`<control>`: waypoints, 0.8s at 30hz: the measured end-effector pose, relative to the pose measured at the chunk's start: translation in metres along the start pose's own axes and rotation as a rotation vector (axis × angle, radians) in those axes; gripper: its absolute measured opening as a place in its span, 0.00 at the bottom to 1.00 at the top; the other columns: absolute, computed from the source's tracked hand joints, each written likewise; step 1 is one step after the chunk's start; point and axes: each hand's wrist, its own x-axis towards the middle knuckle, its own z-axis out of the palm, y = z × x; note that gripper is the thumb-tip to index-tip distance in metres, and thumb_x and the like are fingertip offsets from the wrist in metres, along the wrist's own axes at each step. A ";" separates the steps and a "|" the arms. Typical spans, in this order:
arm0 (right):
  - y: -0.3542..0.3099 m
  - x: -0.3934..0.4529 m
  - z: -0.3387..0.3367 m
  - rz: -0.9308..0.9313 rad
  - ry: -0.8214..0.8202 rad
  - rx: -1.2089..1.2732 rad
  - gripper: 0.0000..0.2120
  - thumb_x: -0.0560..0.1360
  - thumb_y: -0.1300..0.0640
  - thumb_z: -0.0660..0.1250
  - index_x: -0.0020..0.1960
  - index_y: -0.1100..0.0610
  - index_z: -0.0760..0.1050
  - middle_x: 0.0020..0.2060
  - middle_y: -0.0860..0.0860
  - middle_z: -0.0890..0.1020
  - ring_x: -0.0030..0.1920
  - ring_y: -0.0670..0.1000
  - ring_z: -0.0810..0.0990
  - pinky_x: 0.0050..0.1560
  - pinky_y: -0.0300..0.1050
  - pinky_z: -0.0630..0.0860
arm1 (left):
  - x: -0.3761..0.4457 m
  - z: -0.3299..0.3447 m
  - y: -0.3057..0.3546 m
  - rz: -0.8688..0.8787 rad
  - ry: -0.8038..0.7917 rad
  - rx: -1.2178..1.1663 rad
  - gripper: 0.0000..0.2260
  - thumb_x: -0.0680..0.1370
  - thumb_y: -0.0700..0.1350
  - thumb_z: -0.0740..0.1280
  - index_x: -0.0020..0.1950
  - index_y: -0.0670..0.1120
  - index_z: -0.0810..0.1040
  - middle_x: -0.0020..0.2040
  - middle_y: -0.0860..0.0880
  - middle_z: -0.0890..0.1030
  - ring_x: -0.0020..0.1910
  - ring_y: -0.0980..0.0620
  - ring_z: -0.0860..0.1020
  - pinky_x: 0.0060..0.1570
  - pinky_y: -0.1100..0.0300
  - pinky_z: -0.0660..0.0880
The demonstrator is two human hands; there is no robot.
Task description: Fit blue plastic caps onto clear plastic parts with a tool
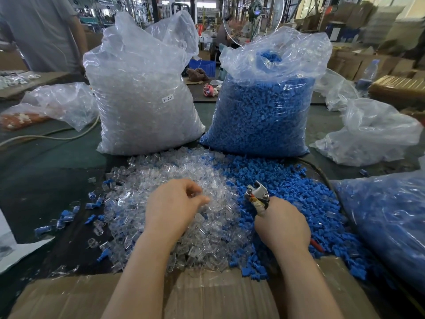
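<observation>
A heap of small glossy clear plastic parts [174, 217] lies on the dark table [53, 185], touching a heap of matte blue plastic caps [299, 203] to its right. The left hand [172, 206] rests on the clear heap, fingers curled and pinching a clear piece. The right hand [282, 226] grips a metal plier-like tool [257, 194] with tape-wrapped handles, its head above the blue caps. Behind stand a crinkled transparent sack of clear parts [142, 88] and one of blue caps [264, 107]. A brown cardboard flap [207, 293] covers the near edge.
</observation>
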 end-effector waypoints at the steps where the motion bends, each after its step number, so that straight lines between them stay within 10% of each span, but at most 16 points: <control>1: 0.000 0.000 0.000 -0.001 0.013 0.010 0.08 0.77 0.52 0.61 0.40 0.53 0.70 0.35 0.49 0.74 0.31 0.49 0.70 0.28 0.41 0.61 | 0.000 0.000 0.001 0.001 0.003 -0.052 0.10 0.72 0.59 0.74 0.49 0.56 0.83 0.37 0.63 0.79 0.35 0.69 0.76 0.34 0.70 0.68; 7: -0.001 -0.001 -0.001 0.009 0.112 0.045 0.17 0.79 0.46 0.60 0.36 0.51 0.61 0.31 0.48 0.71 0.29 0.48 0.66 0.27 0.42 0.59 | -0.002 0.001 0.011 0.027 -0.008 -0.403 0.09 0.76 0.47 0.73 0.56 0.54 0.83 0.38 0.59 0.83 0.39 0.65 0.80 0.34 0.75 0.74; 11: 0.000 -0.001 -0.001 -0.011 0.038 -0.011 0.12 0.77 0.50 0.63 0.39 0.52 0.64 0.34 0.48 0.71 0.30 0.47 0.66 0.28 0.41 0.59 | -0.004 0.000 0.017 -0.034 -0.115 -0.646 0.10 0.77 0.41 0.71 0.54 0.55 0.83 0.39 0.54 0.85 0.43 0.48 0.84 0.42 0.58 0.83; 24: -0.004 -0.004 -0.003 -0.051 0.033 0.049 0.05 0.75 0.54 0.62 0.43 0.53 0.67 0.38 0.48 0.73 0.32 0.48 0.69 0.29 0.43 0.61 | -0.004 0.006 0.021 -0.035 -0.155 -0.739 0.05 0.76 0.42 0.72 0.47 0.53 0.84 0.39 0.52 0.86 0.41 0.55 0.84 0.45 0.64 0.80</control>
